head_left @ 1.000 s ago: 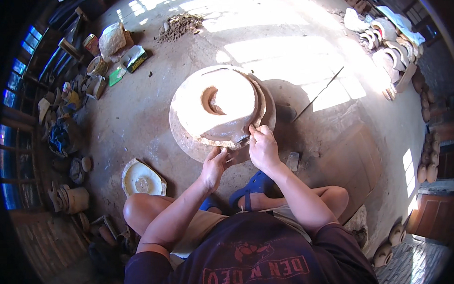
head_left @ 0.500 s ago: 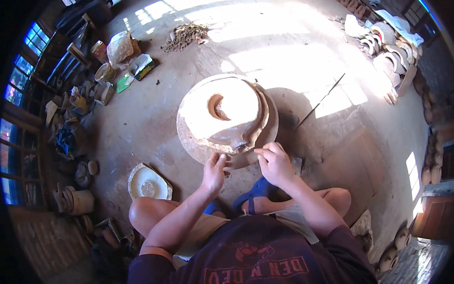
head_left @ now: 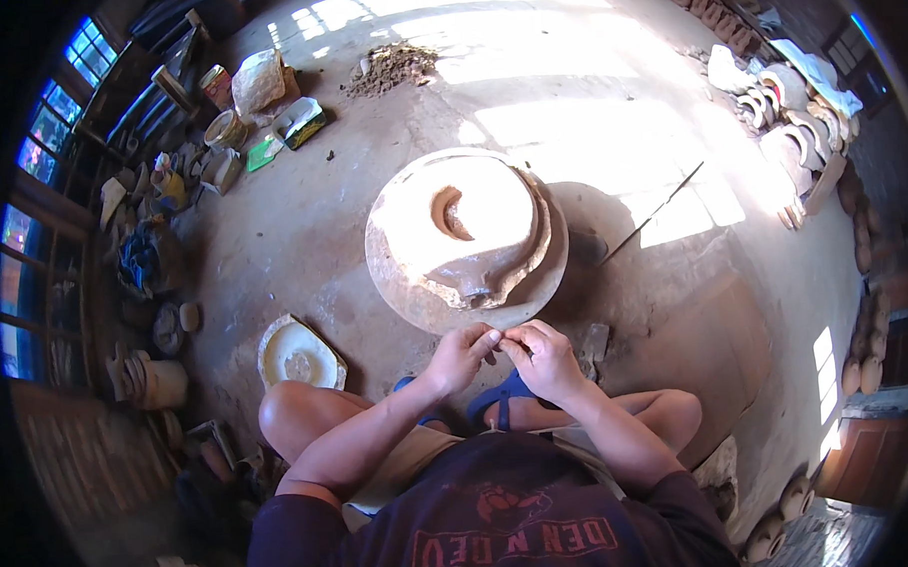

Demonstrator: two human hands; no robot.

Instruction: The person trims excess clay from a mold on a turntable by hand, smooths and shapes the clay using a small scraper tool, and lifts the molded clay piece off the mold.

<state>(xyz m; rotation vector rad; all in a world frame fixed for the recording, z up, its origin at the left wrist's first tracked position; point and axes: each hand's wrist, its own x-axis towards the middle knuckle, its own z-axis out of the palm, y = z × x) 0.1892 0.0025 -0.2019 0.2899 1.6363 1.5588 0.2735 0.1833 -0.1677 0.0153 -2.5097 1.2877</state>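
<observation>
My left hand (head_left: 462, 359) and my right hand (head_left: 544, 361) meet at their fingertips, both closed in a pinch. Anything between the fingers is too small or hidden to name. Just beyond them sits a thick, round, pale mould-like block (head_left: 501, 207) with a round hole in its top, where part of the inside lies in shadow. Its near side has a rough, broken-looking rim with a small notch or spout facing me. Beneath it is a round wheel disc (head_left: 392, 276). Neither hand touches the block or the disc.
A shallow whitish dish-like mould (head_left: 317, 363) lies by my left knee. A dark thin rod (head_left: 654, 212) rests right of the disc. Dry clay lumps (head_left: 391, 68) are heaped at the back. Curved pottery pieces (head_left: 794, 137) stand far right; buckets and tubs (head_left: 227, 129) line the left.
Both hands have drawn back from the block's near edge toward me and come together at the fingertips. The view has shifted slightly.
</observation>
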